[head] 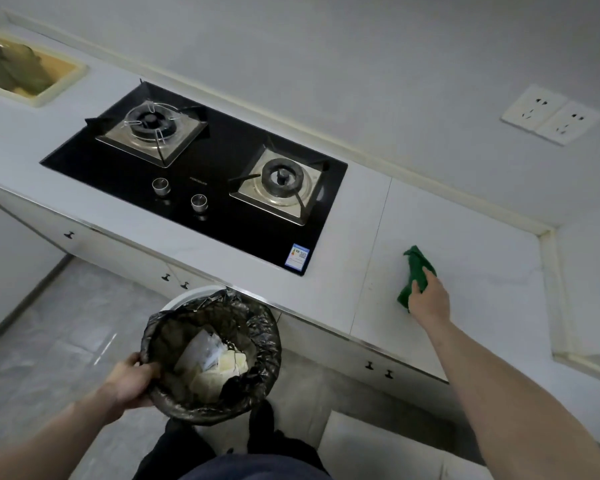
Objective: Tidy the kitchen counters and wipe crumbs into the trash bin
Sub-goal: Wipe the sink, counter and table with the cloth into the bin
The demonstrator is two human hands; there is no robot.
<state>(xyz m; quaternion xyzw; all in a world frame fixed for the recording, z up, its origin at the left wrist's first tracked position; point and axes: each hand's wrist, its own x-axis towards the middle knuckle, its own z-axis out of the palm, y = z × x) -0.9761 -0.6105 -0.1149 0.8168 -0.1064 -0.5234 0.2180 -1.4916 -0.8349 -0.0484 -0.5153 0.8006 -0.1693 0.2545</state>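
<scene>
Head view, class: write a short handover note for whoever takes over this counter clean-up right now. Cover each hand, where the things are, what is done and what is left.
Left hand: grips the near rim of the bin, held below the counter edge.
Right hand: fingers closed on the green cloth, pressed on the counter right of the hob.
Done: bin, lined with a black bag and holding paper scraps, is in place.
Left: sweep the cloth toward the edge into the bin. Crumbs are too small to see.

hob (222,161): small brand lettering between knobs, too blurred to read; blue label (299,255) at front corner: print illegible
</scene>
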